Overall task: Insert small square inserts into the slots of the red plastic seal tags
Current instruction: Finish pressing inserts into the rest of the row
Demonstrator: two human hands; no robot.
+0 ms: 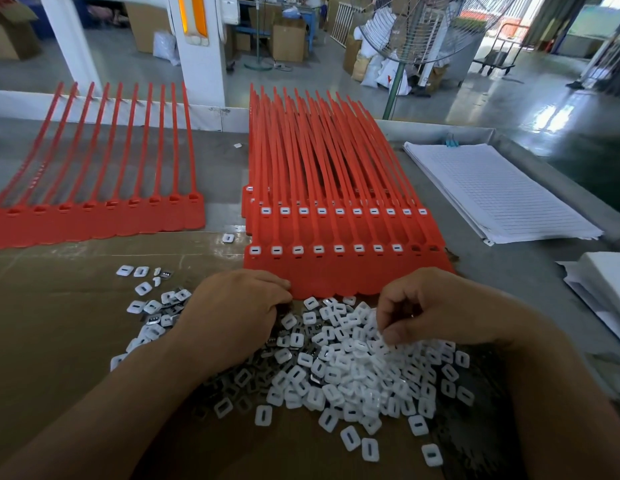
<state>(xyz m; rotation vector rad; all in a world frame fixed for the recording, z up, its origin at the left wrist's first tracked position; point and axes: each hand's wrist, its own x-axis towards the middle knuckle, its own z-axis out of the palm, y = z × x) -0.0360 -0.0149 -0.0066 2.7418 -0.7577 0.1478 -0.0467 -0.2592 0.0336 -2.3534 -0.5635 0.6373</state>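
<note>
A heap of small white square inserts (357,368) lies on brown cardboard in front of me. Just beyond it sits a stack of red seal tag strips (336,271); most slots on the top strip hold white inserts, and the two at its right end are bare. My left hand (232,313) rests palm down on the left side of the heap, fingertips touching the red strip's near edge. My right hand (436,306) hovers over the heap's right side with fingers curled, thumb and forefinger pinching at the inserts. A second red strip (104,220) with bare slots lies at the left.
A pad of lined white paper (492,192) lies at the right, with more white sheets (603,285) at the table's right edge. One stray insert (228,238) sits between the two red strips. A floor fan (405,39) and cardboard boxes stand beyond the table.
</note>
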